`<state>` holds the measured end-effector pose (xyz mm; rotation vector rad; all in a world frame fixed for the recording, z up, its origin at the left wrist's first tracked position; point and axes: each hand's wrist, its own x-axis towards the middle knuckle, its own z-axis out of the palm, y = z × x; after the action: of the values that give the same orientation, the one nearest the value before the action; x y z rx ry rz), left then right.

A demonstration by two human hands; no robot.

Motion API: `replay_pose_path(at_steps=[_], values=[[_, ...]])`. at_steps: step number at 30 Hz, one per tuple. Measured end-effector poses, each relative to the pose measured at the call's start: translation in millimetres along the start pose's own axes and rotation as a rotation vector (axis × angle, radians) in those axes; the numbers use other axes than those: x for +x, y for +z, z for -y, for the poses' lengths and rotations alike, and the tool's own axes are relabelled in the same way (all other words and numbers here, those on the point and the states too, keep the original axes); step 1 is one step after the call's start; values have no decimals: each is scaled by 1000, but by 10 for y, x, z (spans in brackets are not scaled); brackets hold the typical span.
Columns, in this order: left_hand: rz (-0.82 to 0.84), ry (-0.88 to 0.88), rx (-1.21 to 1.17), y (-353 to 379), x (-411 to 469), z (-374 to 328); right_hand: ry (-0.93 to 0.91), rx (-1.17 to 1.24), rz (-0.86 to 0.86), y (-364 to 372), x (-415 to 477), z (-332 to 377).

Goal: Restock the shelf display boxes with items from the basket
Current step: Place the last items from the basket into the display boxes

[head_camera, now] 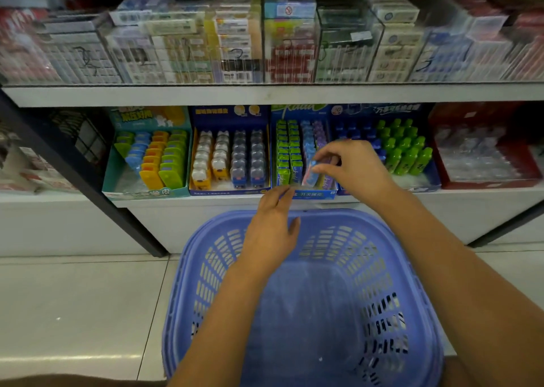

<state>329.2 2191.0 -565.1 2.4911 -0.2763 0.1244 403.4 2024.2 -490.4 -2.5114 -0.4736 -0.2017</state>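
I see the white lower shelf [471, 192] carrying five display boxes close together in a row: a teal box [115, 176], three blue boxes [315, 194], and a red box [488, 184] rightmost.

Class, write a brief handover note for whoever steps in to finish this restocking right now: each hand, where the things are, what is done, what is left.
Right hand: pinches a small blue packet just above the display box of green, blue and purple packets.
Left hand: open, fingertips at that box's front edge.
Basket: on the floor below the shelf. No items show in it, though the arms cover part of it.
Done: the basket looks emptied.
Left: seat the blue packet in its row, probably the blue one, then check the basket floor under the arms.
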Motion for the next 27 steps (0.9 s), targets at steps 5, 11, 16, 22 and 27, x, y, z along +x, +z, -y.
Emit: replay_pose_path(at_steps=[5,11,16,22,27], values=[[-19,-2,40,10,46,12,-58,-146,40,-28,125,12],[-36,-2,41,18,56,15,-55,-189,62,-47,144,20],[-41,-14,44,19,56,10,-110,-315,111,-39,160,48],[-21,-22,57,14,61,2,-94,-194,127,-50,160,44],[-18,-28,53,27,76,4,-91,-246,191,33,175,-8]])
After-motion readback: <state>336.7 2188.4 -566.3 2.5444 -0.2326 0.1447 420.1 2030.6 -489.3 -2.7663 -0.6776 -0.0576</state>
